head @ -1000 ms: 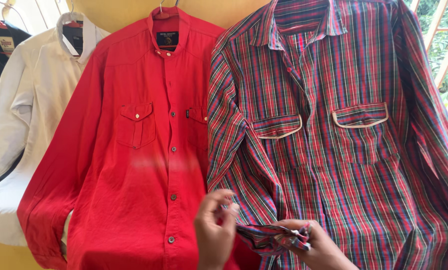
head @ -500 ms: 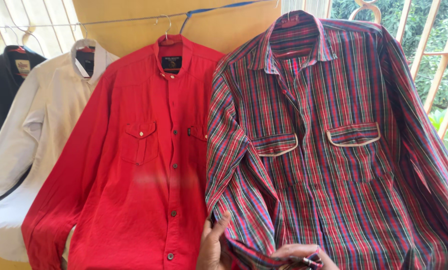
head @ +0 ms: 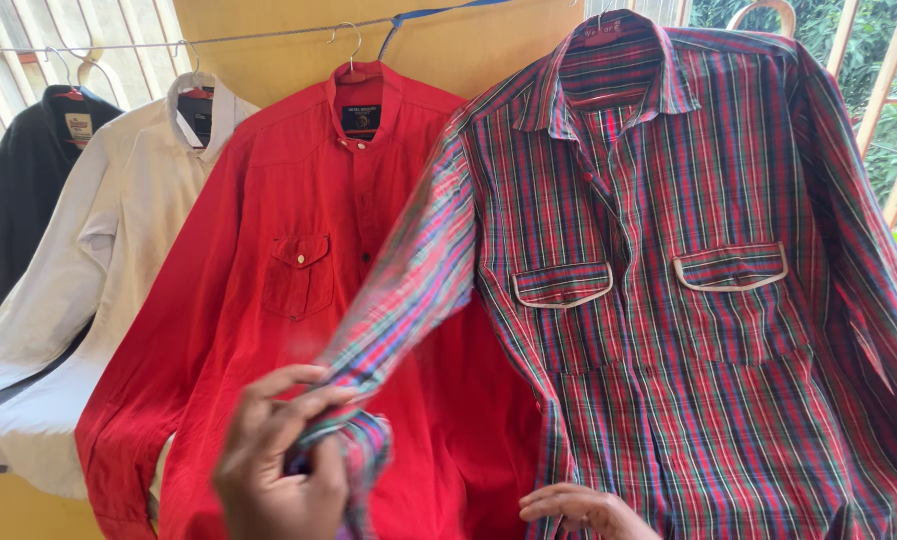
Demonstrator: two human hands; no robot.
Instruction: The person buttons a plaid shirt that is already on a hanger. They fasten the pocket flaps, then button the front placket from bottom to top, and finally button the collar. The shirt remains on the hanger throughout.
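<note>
The plaid shirt (head: pixel 668 300) — red, green and blue checks, two trimmed chest pockets — hangs far right beside a red shirt (head: pixel 298 300). The left hand (head: pixel 278 470) grasps its sleeve cuff (head: pixel 353 440), pulled leftward; the right hand (head: pixel 583 510) rests loose-fingered against the hem.

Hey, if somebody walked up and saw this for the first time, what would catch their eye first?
Probably the plaid shirt hanging at the right, with its sleeve pulled out diagonally across the bright red shirt beside it. The left hand grips that sleeve's cuff at the bottom centre, while the right hand rests low on the plaid front. Farther left hang a white shirt and a black one.
</note>
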